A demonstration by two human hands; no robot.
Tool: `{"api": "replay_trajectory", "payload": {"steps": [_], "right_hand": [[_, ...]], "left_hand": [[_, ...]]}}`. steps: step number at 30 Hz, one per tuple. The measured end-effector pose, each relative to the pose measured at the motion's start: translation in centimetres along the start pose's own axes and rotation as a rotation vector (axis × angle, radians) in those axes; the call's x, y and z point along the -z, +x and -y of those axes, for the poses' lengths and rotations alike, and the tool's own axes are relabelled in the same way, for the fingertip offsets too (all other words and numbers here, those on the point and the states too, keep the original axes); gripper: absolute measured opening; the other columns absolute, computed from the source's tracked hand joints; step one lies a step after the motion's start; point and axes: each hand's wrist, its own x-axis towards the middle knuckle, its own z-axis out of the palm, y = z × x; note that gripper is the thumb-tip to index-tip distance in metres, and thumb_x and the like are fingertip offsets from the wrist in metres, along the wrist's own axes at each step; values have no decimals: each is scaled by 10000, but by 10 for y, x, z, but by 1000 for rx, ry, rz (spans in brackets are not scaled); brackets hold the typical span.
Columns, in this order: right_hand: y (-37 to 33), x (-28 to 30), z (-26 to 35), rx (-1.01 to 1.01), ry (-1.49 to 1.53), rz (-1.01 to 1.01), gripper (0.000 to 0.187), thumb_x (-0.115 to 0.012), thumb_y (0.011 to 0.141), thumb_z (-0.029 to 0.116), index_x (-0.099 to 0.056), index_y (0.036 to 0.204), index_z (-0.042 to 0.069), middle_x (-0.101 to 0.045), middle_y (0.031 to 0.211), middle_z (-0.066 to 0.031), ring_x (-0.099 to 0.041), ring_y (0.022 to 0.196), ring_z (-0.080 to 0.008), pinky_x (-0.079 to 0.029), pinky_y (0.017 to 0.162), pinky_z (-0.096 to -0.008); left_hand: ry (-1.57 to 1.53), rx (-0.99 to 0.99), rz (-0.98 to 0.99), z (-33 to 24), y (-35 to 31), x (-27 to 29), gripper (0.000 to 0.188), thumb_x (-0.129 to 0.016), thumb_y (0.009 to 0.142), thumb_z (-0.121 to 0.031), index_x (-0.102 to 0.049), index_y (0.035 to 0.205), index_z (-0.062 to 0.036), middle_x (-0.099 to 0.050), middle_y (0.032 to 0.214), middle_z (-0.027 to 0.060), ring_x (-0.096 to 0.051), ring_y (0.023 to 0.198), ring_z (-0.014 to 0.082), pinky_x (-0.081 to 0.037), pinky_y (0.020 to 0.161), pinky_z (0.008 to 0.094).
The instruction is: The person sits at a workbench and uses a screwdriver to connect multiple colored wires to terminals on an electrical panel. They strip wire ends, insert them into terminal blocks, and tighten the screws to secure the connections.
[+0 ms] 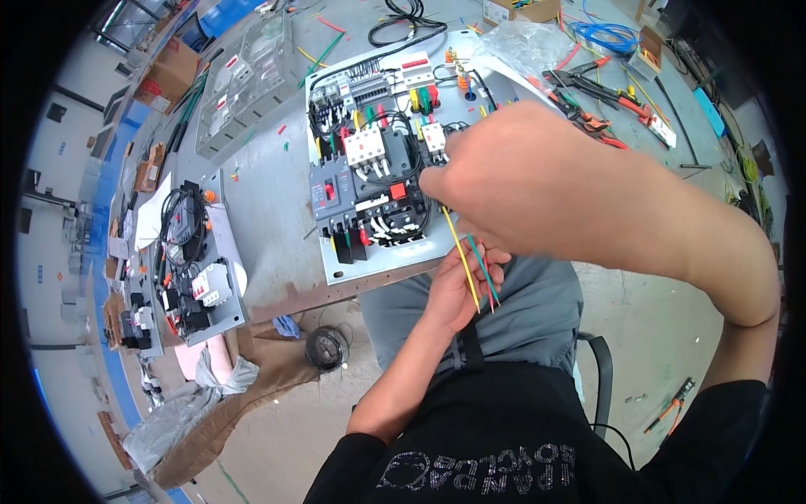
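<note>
While the grey workbench (269, 202) carries the whole assembly, the risks gather at its near edge, where the pale mounting panel (395, 252) lies with its lower border just at the table's rim. A push on the panel could probably slide it toward the person's lap. On the panel, the dark breaker block (329, 195) and the contactor (388, 208) sit side by side, wrapped in black looped leads; a lead snagged by a sleeve or finger could likely pull out of its terminal. The right hand (495, 172) reaches across the panel with its fingers closed, the fingertips at the contactor's right side; what they pinch is hidden by the hand itself, and a wire end seated blind could miss its clamp. The forearm also hides the panel's right half from the camera. The left hand (462, 286), below the panel edge and above the lap, is curled around a small bundle of cut wires (478, 273), yellow, green and red, standing nearly upright. Held loosely, a wire could slip to the floor, or the wrong colour might be drawn. Pliers (588, 84) lie well apart at the far right, out of easy reach.
</note>
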Motion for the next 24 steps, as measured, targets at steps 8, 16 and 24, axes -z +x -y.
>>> {"api": "replay_trajectory", "payload": {"steps": [8,16,24], "right_hand": [[11,13,-4,-32,96,119,175,-744,723,98,-655,807,-27,-669,694,-163,-703,775,-343,-544,686,-425],[-10,13,-17,-3,125,-19,171,-741,728,95,-658,821,-22,-661,704,-165,-696,776,-348,-542,694,-431],[-16,4,-19,-41,130,-57,172,-739,737,100,-664,840,-16,-651,704,-163,-689,762,-353,-540,694,-437]], "left_hand": [[19,15,11,-2,0,4,179,-536,1089,-223,-590,1207,-99,-730,1121,143,-690,860,203,-569,683,304],[73,59,-8,-1,-6,10,182,-527,1094,-225,-593,1197,-91,-716,1104,123,-695,848,188,-572,685,303],[113,64,-48,-7,-7,-1,181,-539,1091,-232,-571,1208,-99,-709,1058,91,-697,850,181,-572,690,298]]}}
